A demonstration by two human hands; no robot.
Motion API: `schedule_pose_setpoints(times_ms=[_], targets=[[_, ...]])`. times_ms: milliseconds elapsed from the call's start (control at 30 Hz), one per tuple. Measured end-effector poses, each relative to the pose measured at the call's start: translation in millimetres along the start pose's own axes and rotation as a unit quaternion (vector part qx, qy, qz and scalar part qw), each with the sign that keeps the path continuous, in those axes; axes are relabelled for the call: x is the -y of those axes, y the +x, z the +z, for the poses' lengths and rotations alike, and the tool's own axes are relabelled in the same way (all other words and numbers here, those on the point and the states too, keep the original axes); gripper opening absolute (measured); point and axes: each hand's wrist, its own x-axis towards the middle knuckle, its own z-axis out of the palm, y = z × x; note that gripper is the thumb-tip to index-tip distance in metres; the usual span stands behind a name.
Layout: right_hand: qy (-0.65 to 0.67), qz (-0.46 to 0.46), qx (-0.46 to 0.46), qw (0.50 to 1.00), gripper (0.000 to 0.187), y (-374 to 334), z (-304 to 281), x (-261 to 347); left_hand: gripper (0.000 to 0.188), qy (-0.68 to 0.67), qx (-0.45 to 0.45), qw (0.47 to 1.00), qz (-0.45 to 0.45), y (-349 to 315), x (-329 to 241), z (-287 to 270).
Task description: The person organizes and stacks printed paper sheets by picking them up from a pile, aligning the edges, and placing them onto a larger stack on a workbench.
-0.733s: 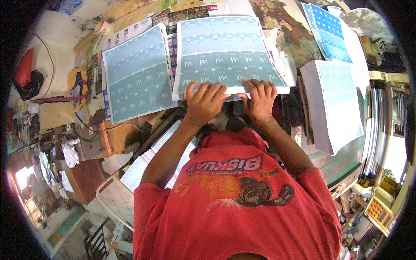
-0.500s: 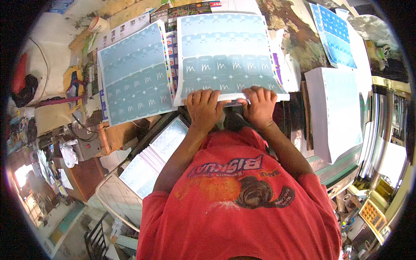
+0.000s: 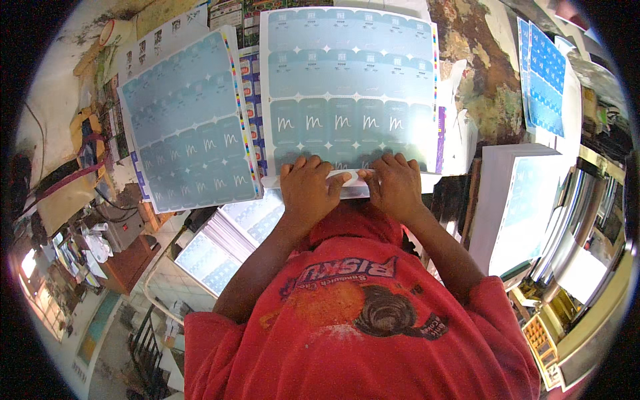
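Observation:
A broad stack of printed sheets (image 3: pixel 347 80), pale blue above and grey-green below with white script letters, lies in front of me. My left hand (image 3: pixel 310 190) grips its near edge, fingers curled over the top and thumb turned inward. Close beside it, my right hand (image 3: pixel 395 189) holds the same edge, its thumb almost meeting the left one. Between the thumbs the edge of the paper looks slightly bent up. How many sheets are in the grip cannot be made out.
A second pile of similar sheets (image 3: pixel 190 130) lies at the left. To the right stands a tall paper stack (image 3: pixel 497 200), with bright blue sheets (image 3: pixel 543 80) beyond it. Lower left, another sheet pile (image 3: pixel 213 250) sits below table height. A cup (image 3: pixel 115 32) stands far left.
The whole view has shifted, so the sheets and hands sit lower in the picture. Both hands still hold the near edge, and the paper there now looks more bent up.

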Motion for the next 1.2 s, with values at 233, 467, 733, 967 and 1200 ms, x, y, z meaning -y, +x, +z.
schedule_pose_setpoints(times_ms=[233, 467, 733, 967, 1200], targets=[[-0.037, -0.013, -0.127, 0.991, 0.042, -47.2, 22.0, 4.6, 0.035, 0.038, -0.159, 0.983, 0.087, -43.0, -9.0, 5.5], [-0.138, 0.098, -0.209, 0.963, 0.082, -128.0, 77.6, -84.9, 0.072, 0.081, -0.124, 0.989, 0.025, -119.0, 62.1, 25.6], [0.095, -0.1, -0.288, 0.948, 0.036, -112.5, -28.8, -85.8, 0.033, -0.013, -0.22, 0.961, 0.168, -94.9, 101.0, -66.7], [0.309, -0.06, -0.41, 0.856, 0.04, -88.8, -248.8, -40.8, 0.032, -0.391, -0.348, 0.843, 0.122, -20.6, -11.2, -268.3], [0.272, 0.038, -0.149, 0.95, 0.072, 98.0, -227.0, -88.9, 0.054, -0.482, -0.13, 0.854, -0.147, 148.4, 98.8, -206.0]])
